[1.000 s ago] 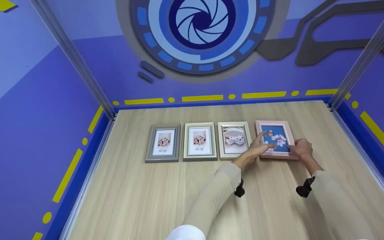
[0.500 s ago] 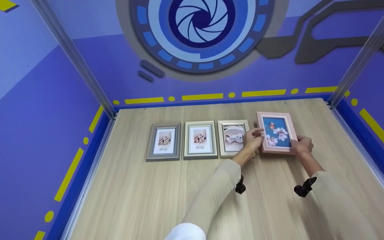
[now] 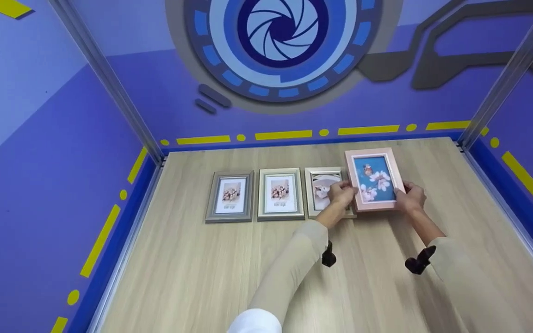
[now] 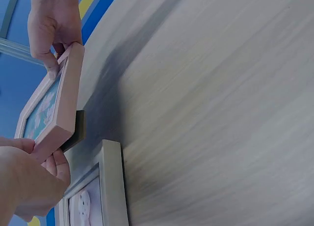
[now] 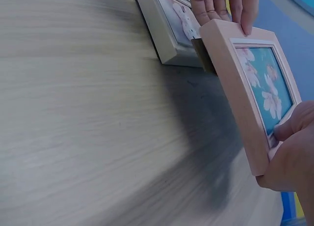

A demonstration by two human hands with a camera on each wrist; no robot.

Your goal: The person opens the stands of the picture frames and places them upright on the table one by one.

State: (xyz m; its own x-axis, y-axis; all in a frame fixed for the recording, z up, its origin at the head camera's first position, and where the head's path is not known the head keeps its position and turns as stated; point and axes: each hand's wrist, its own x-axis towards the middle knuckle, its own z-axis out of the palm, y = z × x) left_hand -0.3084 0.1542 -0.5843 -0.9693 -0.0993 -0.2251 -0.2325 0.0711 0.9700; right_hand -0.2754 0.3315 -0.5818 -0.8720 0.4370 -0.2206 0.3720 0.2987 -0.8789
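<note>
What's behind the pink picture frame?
A dark brown flap juts out behind the pink picture frame in both wrist views, with the wooden table beyond. The rest of the frame's back is turned away and cannot be seen.

No legible txt in any view. Grey photo frame, approx. 8 o'clock from ctr of head view: short line of dark print at 6 o'clock on its white insert, below bouquet pic; too small to read. Champagne photo frame, approx. 5 o'clock: similar print, same spot, also illegible. Back wall, 12 o'clock: round camera-shutter emblem, w/ yellow dash-and-dot markings along wall's btm.
</note>
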